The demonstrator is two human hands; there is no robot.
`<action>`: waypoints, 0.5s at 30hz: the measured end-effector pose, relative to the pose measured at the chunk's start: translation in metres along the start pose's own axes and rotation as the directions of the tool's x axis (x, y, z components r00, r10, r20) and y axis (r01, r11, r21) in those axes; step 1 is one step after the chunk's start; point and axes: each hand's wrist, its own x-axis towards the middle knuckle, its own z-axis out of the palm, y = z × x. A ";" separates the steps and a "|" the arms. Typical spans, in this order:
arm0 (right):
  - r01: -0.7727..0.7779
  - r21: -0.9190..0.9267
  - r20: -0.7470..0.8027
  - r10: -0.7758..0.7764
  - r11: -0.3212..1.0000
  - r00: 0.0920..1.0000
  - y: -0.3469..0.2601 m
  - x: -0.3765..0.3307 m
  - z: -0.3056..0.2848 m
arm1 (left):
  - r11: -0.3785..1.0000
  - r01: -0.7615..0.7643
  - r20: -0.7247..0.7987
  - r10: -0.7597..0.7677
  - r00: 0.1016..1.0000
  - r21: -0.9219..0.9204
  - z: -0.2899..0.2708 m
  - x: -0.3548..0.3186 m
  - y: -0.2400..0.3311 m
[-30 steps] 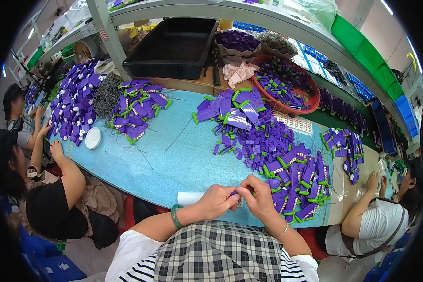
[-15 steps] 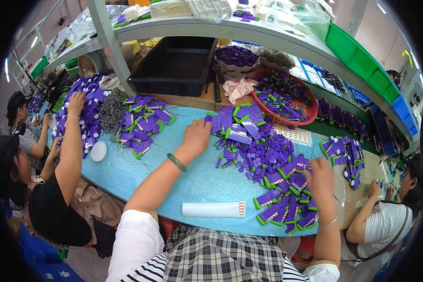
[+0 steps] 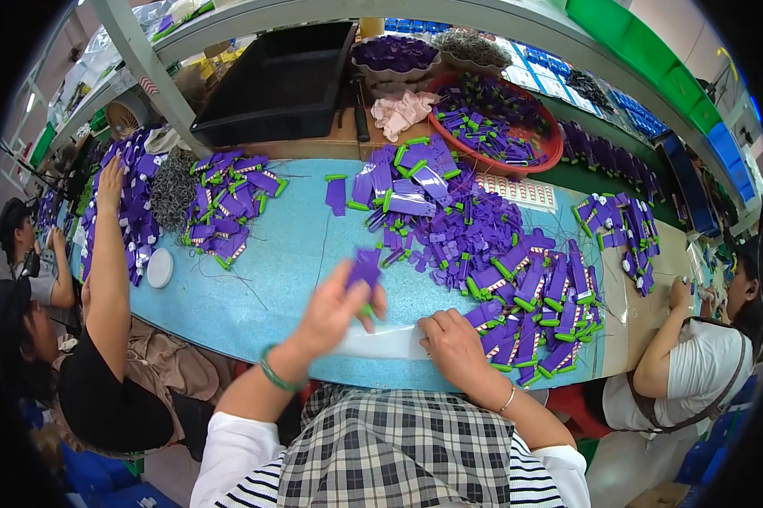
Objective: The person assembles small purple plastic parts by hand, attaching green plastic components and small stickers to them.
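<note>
My left hand (image 3: 326, 309), somewhat blurred, holds a flat purple plastic piece (image 3: 364, 267) above the blue work surface. A spot of green shows under its fingers. Beneath lies a long whitish strip (image 3: 386, 343) near the table's front edge. At the strip's right end my right hand (image 3: 456, 345) has its fingers bent together, with the striped end hidden under them. Just right of it spreads a pile of purple pieces with green ends and striped stickers (image 3: 530, 292). Farther back are loose small purple parts (image 3: 470, 233) and a heap of purple-and-green pieces (image 3: 415, 173).
A red basket (image 3: 551, 157) of purple-and-green pieces stands at the back, beside a sheet of striped stickers (image 3: 517, 193). A black tray (image 3: 271, 85) sits behind the table. Another pile (image 3: 229, 203) and a white lid (image 3: 160, 267) lie left. Co-workers sit on both sides.
My left hand has come back from the heap toward me with a purple piece. My right hand has moved left from the near pile onto the strip's end. The view has shifted slightly.
</note>
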 end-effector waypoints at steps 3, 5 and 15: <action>0.007 0.041 0.004 -0.007 0.999 1.000 0.001 -0.001 0.007 | 0.997 0.077 0.087 -0.077 0.993 0.001 0.031 -0.019 -0.049; 0.008 0.077 -0.051 -0.004 0.997 0.999 0.001 0.000 0.007 | 0.992 0.088 0.060 -0.094 0.994 0.092 0.042 -0.021 -0.075; -0.005 -0.092 -0.044 0.001 0.996 0.999 -0.002 -0.005 0.000 | 0.985 0.168 -0.014 -0.168 0.986 0.032 0.045 -0.029 -0.089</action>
